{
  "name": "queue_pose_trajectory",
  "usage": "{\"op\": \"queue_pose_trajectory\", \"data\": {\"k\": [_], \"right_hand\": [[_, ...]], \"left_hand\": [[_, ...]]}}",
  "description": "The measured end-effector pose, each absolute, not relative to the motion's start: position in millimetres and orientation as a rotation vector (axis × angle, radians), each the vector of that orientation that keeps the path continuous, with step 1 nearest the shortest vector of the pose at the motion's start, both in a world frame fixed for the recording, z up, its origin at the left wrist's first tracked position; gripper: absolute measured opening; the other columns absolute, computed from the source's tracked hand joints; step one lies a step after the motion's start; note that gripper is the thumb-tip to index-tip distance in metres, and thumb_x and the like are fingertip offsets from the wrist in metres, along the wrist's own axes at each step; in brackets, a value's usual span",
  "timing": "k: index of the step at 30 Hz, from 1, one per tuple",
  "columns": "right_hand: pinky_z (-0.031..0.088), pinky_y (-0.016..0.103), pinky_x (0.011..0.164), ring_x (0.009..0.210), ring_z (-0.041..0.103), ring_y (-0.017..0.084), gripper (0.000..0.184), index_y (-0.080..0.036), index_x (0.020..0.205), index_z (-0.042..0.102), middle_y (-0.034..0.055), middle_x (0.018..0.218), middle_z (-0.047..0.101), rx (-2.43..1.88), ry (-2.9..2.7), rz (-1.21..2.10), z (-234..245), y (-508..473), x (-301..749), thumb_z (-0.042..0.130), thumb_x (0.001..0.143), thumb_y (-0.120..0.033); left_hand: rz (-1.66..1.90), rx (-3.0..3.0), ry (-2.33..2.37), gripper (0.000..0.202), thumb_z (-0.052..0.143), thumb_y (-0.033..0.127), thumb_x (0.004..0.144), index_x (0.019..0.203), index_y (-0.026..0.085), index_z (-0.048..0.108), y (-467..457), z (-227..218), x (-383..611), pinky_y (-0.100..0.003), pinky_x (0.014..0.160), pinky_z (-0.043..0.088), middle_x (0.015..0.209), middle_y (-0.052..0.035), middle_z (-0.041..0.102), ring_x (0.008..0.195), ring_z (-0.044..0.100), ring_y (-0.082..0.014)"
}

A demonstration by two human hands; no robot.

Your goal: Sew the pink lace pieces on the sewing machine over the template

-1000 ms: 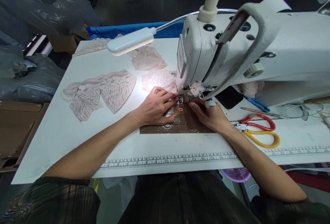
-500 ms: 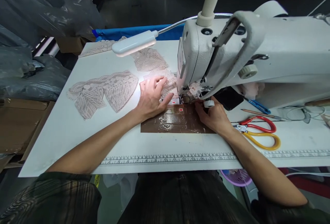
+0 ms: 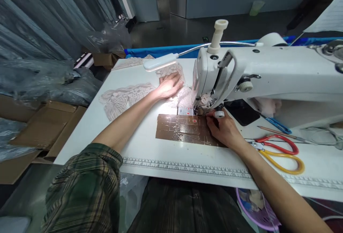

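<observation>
Left of centre, a scalloped lace piece (image 3: 118, 99) lies loose; at upper centre the left hand (image 3: 170, 85) lies over the upper lace piece (image 3: 174, 69), grip unclear; mid-frame, a lace panel (image 3: 185, 99) meets the sewing machine (image 3: 257, 68), apparently unfinished; the right hand (image 3: 223, 127) curls rightward, hold hidden

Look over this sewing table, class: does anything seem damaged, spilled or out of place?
The brown sheet lying on the near side of the sewing machine looks worn: its shiny surface is creased and streaked with pale marks. I see no spill.
</observation>
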State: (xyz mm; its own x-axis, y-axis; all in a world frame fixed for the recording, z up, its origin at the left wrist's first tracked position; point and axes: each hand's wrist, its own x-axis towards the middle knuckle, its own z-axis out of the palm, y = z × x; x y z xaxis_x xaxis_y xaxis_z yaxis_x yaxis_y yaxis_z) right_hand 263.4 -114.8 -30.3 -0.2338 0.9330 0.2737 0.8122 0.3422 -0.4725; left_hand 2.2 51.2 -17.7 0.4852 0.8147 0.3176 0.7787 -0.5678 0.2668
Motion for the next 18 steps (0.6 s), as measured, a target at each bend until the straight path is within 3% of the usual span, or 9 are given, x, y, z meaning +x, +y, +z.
{"op": "queue_pose_trajectory", "data": {"k": [4,7,13,18], "right_hand": [[0.048,0.038,0.063,0.072,0.063,0.025,0.034,-0.015,0.107,0.065,0.0148,0.103,0.065,-1.504,-2.252,0.216,-32,-120,264,0.04,0.094,-0.035],[0.048,0.038,0.06,0.066,0.063,0.025,0.039,-0.014,0.105,0.067,0.0151,0.093,0.066,-1.467,-2.284,0.13,-38,-121,265,0.038,0.096,-0.039],[0.05,0.039,0.058,0.069,0.067,0.027,0.04,-0.017,0.108,0.065,0.0149,0.093,0.068,-1.358,-2.33,0.007,-53,-117,270,0.036,0.098,-0.041],[0.051,0.042,0.058,0.07,0.067,0.03,0.037,-0.019,0.106,0.063,0.014,0.094,0.07,-1.364,-2.33,-0.001,-56,-114,271,0.036,0.098,-0.043]], "left_hand": [[0.54,2.608,1.521,0.049,0.04,0.04,0.098,0.139,0.016,0.047,3,-10,-9,-0.057,0.11,0.033,0.149,-0.0192,0.043,0.137,0.04,-0.0331],[0.527,2.627,1.597,0.05,0.051,0.041,0.095,0.139,0.017,0.047,-37,-5,-29,-0.053,0.11,0.034,0.147,-0.0181,0.046,0.136,0.043,-0.0311],[0.686,2.381,1.996,0.049,0.05,0.035,0.096,0.141,0.019,0.041,-74,-4,-83,-0.051,0.109,0.034,0.142,-0.0156,0.049,0.134,0.044,-0.0297],[0.776,2.132,2.202,0.045,0.06,0.046,0.091,0.125,0.018,0.053,-69,-5,-107,-0.051,0.102,0.041,0.123,-0.0132,0.057,0.12,0.052,-0.0307]]}}
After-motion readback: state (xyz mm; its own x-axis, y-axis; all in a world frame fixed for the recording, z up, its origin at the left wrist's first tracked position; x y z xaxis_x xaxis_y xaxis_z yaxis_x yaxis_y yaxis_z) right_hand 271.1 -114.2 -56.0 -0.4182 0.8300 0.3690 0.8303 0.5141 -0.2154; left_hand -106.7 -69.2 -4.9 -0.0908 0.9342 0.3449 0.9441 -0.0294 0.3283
